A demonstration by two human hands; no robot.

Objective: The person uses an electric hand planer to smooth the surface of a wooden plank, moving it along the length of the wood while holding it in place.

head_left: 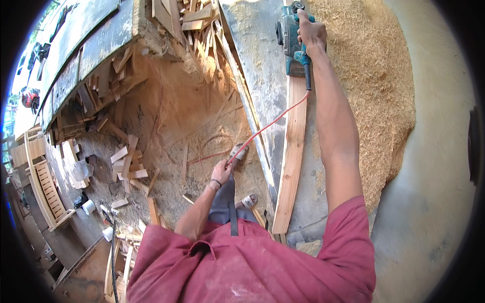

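At the top of the head view, my right hand is closed round the handle of a teal electric hand planer, my arm stretched far forward. The planer rests on the far part of a long, slightly curved wooden plank, which lies lengthwise on the grey workbench. From the planer's rear a red power cord runs down to my left hand. That hand is closed on the cord, beside the bench and above the floor. The planer's underside is hidden.
A big heap of wood shavings covers the bench's right side, against a plain wall. Left of the bench, offcuts litter the dusty floor. A second worn table stands at upper left, and a slatted wooden piece at far left.
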